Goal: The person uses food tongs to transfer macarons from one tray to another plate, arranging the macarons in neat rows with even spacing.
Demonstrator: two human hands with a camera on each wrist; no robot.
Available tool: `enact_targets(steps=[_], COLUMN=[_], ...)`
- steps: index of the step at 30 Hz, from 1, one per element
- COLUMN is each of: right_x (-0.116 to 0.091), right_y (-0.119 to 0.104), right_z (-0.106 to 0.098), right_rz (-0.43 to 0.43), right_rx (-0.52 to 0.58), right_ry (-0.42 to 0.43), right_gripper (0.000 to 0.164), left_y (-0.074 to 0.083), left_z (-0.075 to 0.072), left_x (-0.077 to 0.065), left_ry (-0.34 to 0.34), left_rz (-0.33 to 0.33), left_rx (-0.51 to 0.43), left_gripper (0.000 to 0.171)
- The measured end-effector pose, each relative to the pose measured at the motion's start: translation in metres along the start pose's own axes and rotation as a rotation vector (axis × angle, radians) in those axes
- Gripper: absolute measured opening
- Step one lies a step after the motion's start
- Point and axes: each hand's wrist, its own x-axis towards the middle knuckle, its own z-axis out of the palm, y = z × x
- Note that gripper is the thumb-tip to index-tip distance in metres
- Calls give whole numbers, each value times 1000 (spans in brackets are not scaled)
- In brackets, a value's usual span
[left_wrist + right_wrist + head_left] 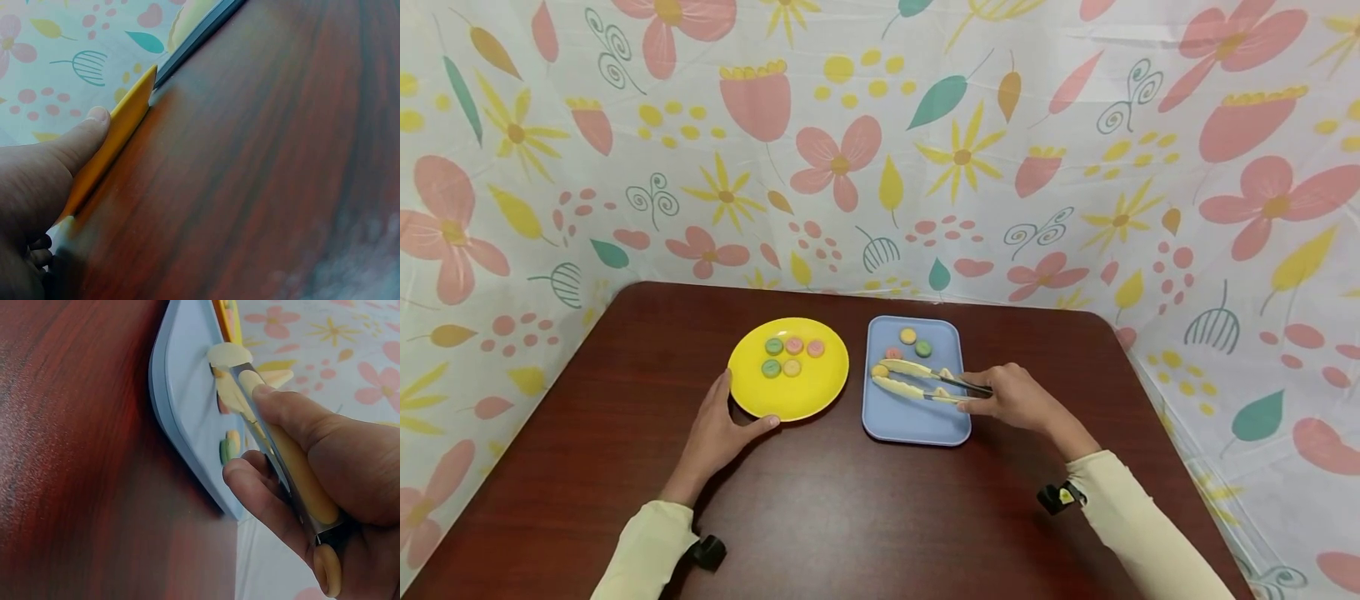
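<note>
In the head view my left hand (715, 429) holds the near left rim of a round yellow plate (827, 387), its thumb along the front edge. Several small macarons (793, 346) in green, pink and yellow lie on that plate. My right hand (1011, 398) grips a pair of tongs (936, 383) with cream-yellow tips, over a blue tray (910, 425). The tips stand apart, one to either side of a yellow macaron (880, 371) near the tray's left edge. A pink macaron (892, 354), partly hidden by the tongs, a green macaron (923, 349) and another yellow macaron (907, 336) lie behind.
Plate and tray stand side by side on a dark brown wooden table (820, 517), with a narrow strip of wood between them. A flower-printed cloth (880, 167) rises behind the table's far edge and along its sides.
</note>
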Motion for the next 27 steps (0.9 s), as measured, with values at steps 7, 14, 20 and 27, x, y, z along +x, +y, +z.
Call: enact_targets(steps=[7, 14, 20, 27], right_x=[-1, -3, -6, -4], right_y=[2, 7, 9, 8], right_z=[2, 5, 2, -6], right_rz=[2, -10, 5, 7], right_rx=[-4, 12, 30, 19], right_ry=[6, 32, 44, 58], right_gripper=[59, 56, 54, 53], left_y=[0, 1, 0, -1], left_z=[0, -1, -1, 0], left_x=[0, 0, 0, 0], left_ry=[-4, -5, 0, 0], left_rz=[-3, -5, -5, 4], left_rx=[-9, -6, -1, -9], left_gripper=[128, 128, 128, 126])
